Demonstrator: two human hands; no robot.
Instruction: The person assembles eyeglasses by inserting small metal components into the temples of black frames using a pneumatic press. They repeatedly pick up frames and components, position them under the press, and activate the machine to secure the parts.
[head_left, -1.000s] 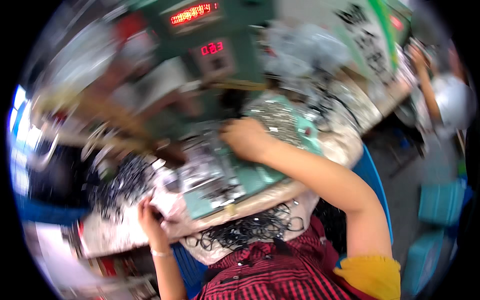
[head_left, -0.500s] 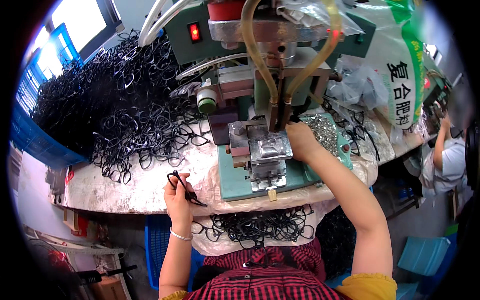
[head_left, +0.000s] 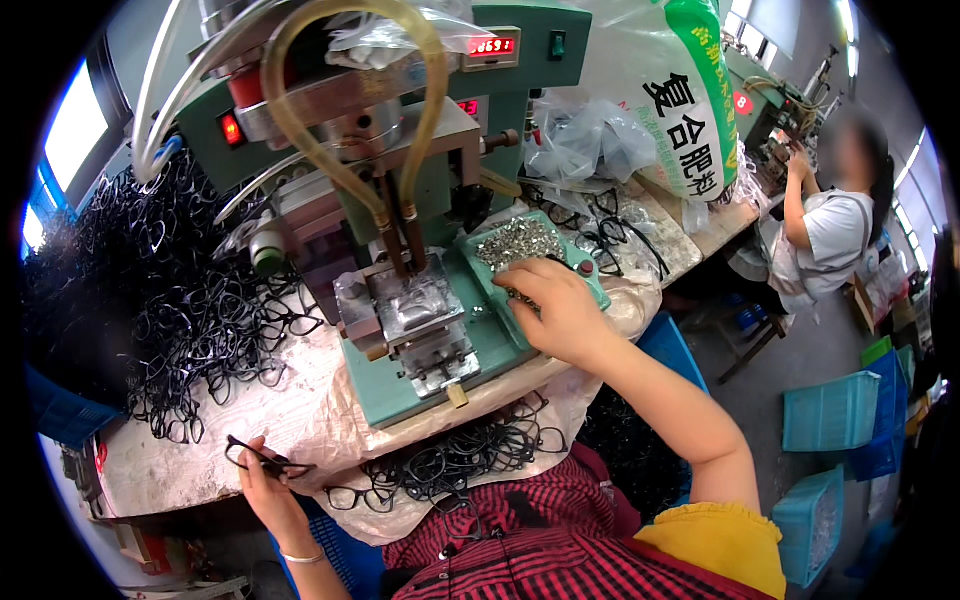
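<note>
My left hand (head_left: 272, 500) pinches a black eyeglass frame (head_left: 240, 452) above the table's front edge. My right hand (head_left: 560, 312) is curled over the near part of a green tray (head_left: 592, 288), with small metal parts (head_left: 520, 240) heaped in it. Some of these parts show between its thumb and fingers; the fingertips are partly hidden. Just left of that hand stands a green bench press (head_left: 370, 385) with a metal fixture block (head_left: 412, 297). Two brown hoses (head_left: 432, 70) loop down to its head above the block. More black frames (head_left: 450, 455) lie on the cloth at my lap.
A large heap of black frames (head_left: 190, 300) covers the table's left side. Behind the tray lie clear plastic bags (head_left: 590, 135) and a white-green sack (head_left: 690, 110). At the right a person (head_left: 835, 230) works at another machine. Turquoise crates (head_left: 830, 410) stand on the floor.
The view has swung to the right, bringing the co-worker into fuller view. My right hand has moved from beside the fixture block to the metal parts. The left hand still holds the eyeglass frame.
</note>
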